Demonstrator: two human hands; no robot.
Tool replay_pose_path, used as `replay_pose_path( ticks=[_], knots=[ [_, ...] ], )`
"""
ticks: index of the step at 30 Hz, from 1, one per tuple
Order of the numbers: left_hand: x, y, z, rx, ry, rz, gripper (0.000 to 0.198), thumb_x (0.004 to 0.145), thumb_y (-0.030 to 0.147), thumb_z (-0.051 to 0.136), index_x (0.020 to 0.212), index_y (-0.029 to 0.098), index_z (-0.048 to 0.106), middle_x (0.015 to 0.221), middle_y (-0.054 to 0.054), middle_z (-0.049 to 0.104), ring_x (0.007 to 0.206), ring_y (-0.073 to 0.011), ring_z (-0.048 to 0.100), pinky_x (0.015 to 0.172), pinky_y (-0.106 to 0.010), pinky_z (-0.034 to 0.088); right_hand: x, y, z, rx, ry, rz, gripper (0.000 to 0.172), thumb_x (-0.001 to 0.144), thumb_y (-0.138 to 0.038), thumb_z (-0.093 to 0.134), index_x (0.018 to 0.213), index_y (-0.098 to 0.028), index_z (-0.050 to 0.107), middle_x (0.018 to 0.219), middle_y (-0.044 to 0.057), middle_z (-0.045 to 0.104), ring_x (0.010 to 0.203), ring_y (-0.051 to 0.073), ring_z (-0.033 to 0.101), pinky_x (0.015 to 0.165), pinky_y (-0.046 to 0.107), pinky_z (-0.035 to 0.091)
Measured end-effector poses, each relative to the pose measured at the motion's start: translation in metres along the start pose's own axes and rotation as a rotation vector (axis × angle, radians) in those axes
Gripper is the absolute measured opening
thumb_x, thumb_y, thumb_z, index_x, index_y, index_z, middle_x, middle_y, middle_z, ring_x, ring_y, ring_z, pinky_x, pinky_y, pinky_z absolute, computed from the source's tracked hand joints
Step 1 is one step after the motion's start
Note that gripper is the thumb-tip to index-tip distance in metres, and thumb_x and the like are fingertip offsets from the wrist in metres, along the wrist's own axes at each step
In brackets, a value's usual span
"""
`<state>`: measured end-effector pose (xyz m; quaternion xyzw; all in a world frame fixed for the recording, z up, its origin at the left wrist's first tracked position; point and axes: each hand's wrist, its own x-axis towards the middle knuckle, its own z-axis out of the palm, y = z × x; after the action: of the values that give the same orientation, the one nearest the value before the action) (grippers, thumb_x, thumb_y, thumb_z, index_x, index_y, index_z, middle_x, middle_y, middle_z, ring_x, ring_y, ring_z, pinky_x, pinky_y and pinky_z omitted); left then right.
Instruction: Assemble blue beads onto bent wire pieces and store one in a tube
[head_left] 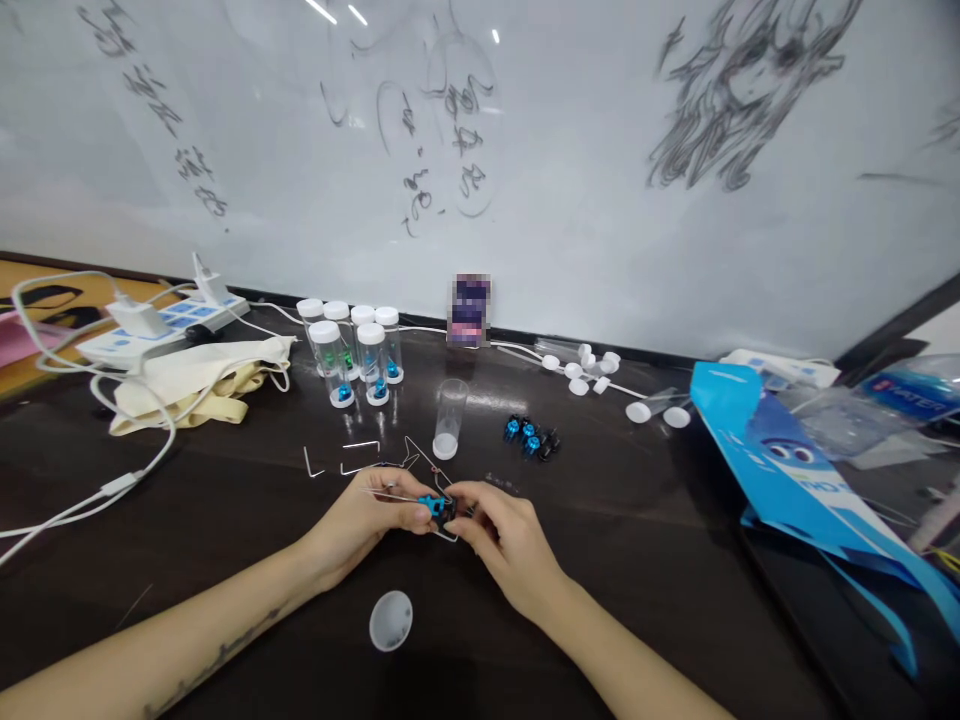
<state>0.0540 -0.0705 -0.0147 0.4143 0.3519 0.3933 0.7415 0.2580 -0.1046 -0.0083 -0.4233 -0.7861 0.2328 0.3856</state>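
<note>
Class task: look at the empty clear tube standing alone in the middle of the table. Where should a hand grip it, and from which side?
Grip the clear tube around its mid-wall, probably coming from above and the near side. It stands upright on its white cap end, apart from the capped vials behind and the blue parts to its right.

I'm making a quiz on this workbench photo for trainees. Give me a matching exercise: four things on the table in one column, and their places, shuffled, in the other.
Things:
1. small blue and black part
2. loose white cap
3. empty clear vial
4. cream cloth bag

Places:
A. far left, by the power strip
B. between the left hand and right hand
C. upright, just beyond the hands
D. nearest the camera, between the forearms

Pairs: 1-B, 2-D, 3-C, 4-A
</note>
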Motion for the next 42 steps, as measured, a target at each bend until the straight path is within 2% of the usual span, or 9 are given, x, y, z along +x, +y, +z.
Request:
replay_pose_path(
  ticks=[3,9,17,31,42],
  knots=[
    [0.0001,0.0006,-0.0008,-0.025,0.025,0.000,0.016,0.061,0.012,0.086,0.073,0.014,0.076,0.070,-0.005,0.077,0.061,-0.0118,0.068,0.061,-0.018,0.053,-0.0013,0.0008,0.0003,0.034,0.010,0.013,0.022,0.093,-0.023,0.059,0.115,-0.021,0.058,0.091,0.001,0.069,0.062,0.011,0.059,0.059,0.023,0.045],
    [0.0004,0.0012,-0.0011,0.005,0.003,0.000,0.016,0.062,0.013,0.086,0.075,0.012,0.077,0.070,-0.006,0.077,0.062,-0.0117,0.068,0.063,-0.018,0.054,-0.0009,0.0011,0.0014,-0.010,0.022,-0.031,0.011,0.093,-0.020,0.059,0.103,-0.020,0.062,0.090,0.002,0.069,0.067,0.012,0.060,0.060,0.023,0.044],
    [-0.0008,0.0019,0.0006,0.027,0.010,0.005,0.016,0.062,0.013,0.086,0.074,0.013,0.076,0.065,-0.004,0.076,0.060,-0.0118,0.068,0.061,-0.019,0.054,0.0001,-0.0006,0.0010,-0.012,0.018,-0.020,0.008,0.093,-0.022,0.059,0.098,-0.019,0.064,0.083,0.001,0.068,0.068,0.013,0.061,0.063,0.023,0.045],
    [-0.0005,0.0016,0.0001,0.044,0.009,0.003,0.015,0.062,0.014,0.085,0.074,0.013,0.076,0.066,-0.004,0.076,0.061,-0.0127,0.069,0.061,-0.019,0.054,0.0024,-0.0046,-0.0014,-0.061,-0.055,0.045,0.019,0.098,-0.028,0.049,0.091,-0.018,0.063,0.075,0.002,0.063,0.063,0.014,0.056,0.060,0.025,0.040],
    [0.0001,0.0023,-0.0003,0.036,0.013,0.005,0.014,0.064,0.013,0.084,0.075,0.013,0.076,0.066,-0.005,0.075,0.060,-0.0129,0.066,0.062,-0.021,0.053,0.0016,-0.0017,-0.0011,-0.012,-0.036,0.028,0.009,0.095,-0.023,0.056,0.101,-0.020,0.062,0.089,0.002,0.068,0.069,0.013,0.061,0.063,0.024,0.044]
  ],
)
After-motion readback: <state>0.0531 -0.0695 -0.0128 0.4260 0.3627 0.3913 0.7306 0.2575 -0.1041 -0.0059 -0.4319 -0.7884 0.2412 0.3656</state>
